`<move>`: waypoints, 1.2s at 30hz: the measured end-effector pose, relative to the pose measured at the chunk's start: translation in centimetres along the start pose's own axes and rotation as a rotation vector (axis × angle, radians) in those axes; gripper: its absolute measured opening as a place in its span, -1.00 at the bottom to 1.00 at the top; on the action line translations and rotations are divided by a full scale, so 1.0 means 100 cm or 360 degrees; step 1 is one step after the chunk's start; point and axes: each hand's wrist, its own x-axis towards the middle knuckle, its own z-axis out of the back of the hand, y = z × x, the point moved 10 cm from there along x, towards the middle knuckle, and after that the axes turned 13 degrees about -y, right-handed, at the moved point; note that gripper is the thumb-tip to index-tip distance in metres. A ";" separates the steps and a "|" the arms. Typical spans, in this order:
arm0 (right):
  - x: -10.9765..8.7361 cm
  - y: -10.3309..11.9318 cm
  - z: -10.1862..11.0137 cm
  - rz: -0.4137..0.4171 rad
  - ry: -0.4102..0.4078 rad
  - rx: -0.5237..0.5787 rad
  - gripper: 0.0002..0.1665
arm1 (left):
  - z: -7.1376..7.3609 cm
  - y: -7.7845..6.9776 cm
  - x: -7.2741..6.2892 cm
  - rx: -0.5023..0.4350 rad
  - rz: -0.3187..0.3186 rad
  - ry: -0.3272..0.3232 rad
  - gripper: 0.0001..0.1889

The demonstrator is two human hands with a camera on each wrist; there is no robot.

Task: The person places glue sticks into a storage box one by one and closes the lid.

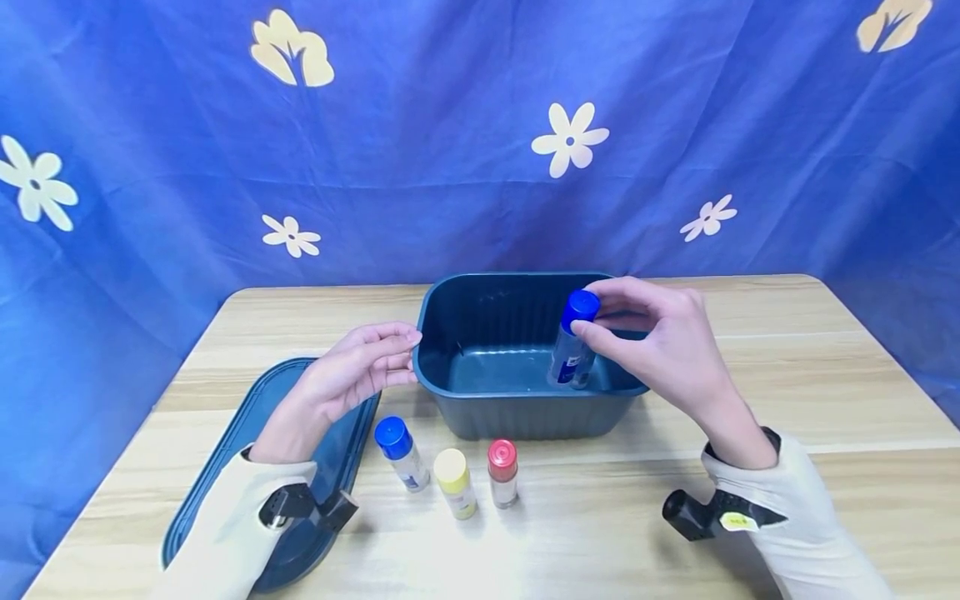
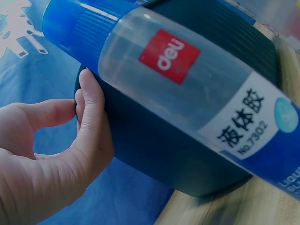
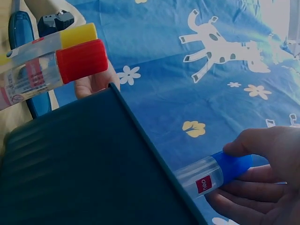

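Blue-capped bottle (image 1: pixel 570 357) is pinched at the cap by the right hand (image 1: pixel 667 333), its lower end inside a dark container (image 1: pixel 517 417). The container's opposite end is touched by relaxed fingers of the left hand (image 1: pixel 358 365). Near that hand, a blue-topped bottle (image 1: pixel 405 460), a yellow-topped bottle (image 1: pixel 457 485) and a red-topped bottle (image 1: pixel 503 477) are grouped upright on the worktop (image 1: pixel 600 517).

Right hand (image 1: pixel 660 342): pinches a blue-capped bottle (image 1: pixel 572 342) inside a dark tub (image 1: pixel 525 417).
Left hand (image 1: pixel 356 367): grips the tub's rim.
Tabletop (image 1: pixel 787 367): three more bottles (image 1: pixel 456 483) stand beside a lid (image 1: pixel 337 454).
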 end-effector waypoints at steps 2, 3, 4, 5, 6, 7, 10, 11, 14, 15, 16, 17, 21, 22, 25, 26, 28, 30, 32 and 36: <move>0.000 -0.001 -0.002 0.0000 0.0021 -0.0020 -0.68 | 0.000 0.000 0.000 0.0011 0.0002 -0.0004 -0.76; 0.000 -0.002 -0.003 -0.0006 0.0030 -0.0026 -0.68 | -0.001 -0.001 0.000 0.0013 0.0004 -0.0006 -0.77; -0.001 -0.003 -0.004 -0.0011 0.0040 -0.0031 -0.69 | -0.001 -0.001 0.000 0.0012 0.0006 -0.0007 -0.77; -0.001 -0.004 -0.005 -0.0019 0.0052 -0.0037 -0.69 | -0.001 -0.001 0.000 0.0012 0.0006 -0.0007 -0.77; -0.001 -0.005 -0.006 -0.0035 0.0064 -0.0037 -0.70 | -0.001 -0.001 0.000 0.0011 0.0009 -0.0010 -0.77; -0.001 -0.006 -0.007 -0.0053 0.0076 -0.0033 -0.70 | -0.001 -0.001 0.000 0.0009 0.0010 -0.0012 -0.77; -0.002 -0.011 -0.011 -0.0110 0.0122 -0.0032 -0.70 | 0.000 -0.002 0.000 0.0002 0.0008 -0.0016 -0.78; -0.002 -0.013 -0.013 -0.0125 0.0139 -0.0030 -0.70 | 0.000 -0.002 0.000 0.0004 0.0007 -0.0018 -0.79; -0.003 -0.017 -0.018 -0.0155 0.0190 -0.0033 -0.70 | 0.001 -0.001 -0.001 0.0009 0.0009 -0.0025 -0.80; -0.003 -0.018 -0.020 -0.0160 0.0203 -0.0033 -0.70 | 0.001 -0.001 -0.001 0.0010 0.0009 -0.0029 -0.81; -0.003 -0.019 -0.021 -0.0165 0.0214 -0.0032 -0.70 | 0.001 -0.001 -0.001 0.0010 0.0008 -0.0031 -0.81; -0.003 -0.020 -0.022 -0.0169 0.0221 -0.0032 -0.70 | 0.002 -0.001 -0.001 0.0009 0.0007 -0.0035 -0.81; -0.004 -0.024 -0.025 -0.0183 0.0234 -0.0040 -0.70 | 0.000 -0.002 -0.001 0.0016 0.0004 -0.0029 -0.80; -0.004 -0.024 -0.025 -0.0186 0.0238 -0.0043 -0.70 | 0.000 -0.002 -0.001 0.0017 0.0006 -0.0027 -0.79; -0.005 -0.027 -0.027 -0.0199 0.0252 -0.0055 -0.70 | 0.000 -0.002 0.000 0.0023 0.0012 -0.0031 -0.78; -0.005 -0.028 -0.027 -0.0202 0.0258 -0.0058 -0.70 | 0.000 -0.002 0.000 0.0026 0.0015 -0.0035 -0.79; -0.006 -0.029 -0.029 -0.0199 0.0274 -0.0054 -0.70 | 0.001 -0.001 0.000 0.0030 0.0022 -0.0048 -0.79; -0.006 -0.030 -0.032 -0.0187 0.0289 -0.0053 -0.71 | 0.002 0.000 0.000 0.0040 0.0026 -0.0064 -0.80; -0.006 -0.029 -0.034 -0.0166 0.0302 -0.0059 -0.71 | 0.003 0.000 0.000 0.0046 0.0029 -0.0076 -0.81; -0.007 -0.030 -0.036 -0.0144 0.0318 -0.0077 -0.71 | 0.002 0.000 0.001 0.0041 0.0022 -0.0076 -0.83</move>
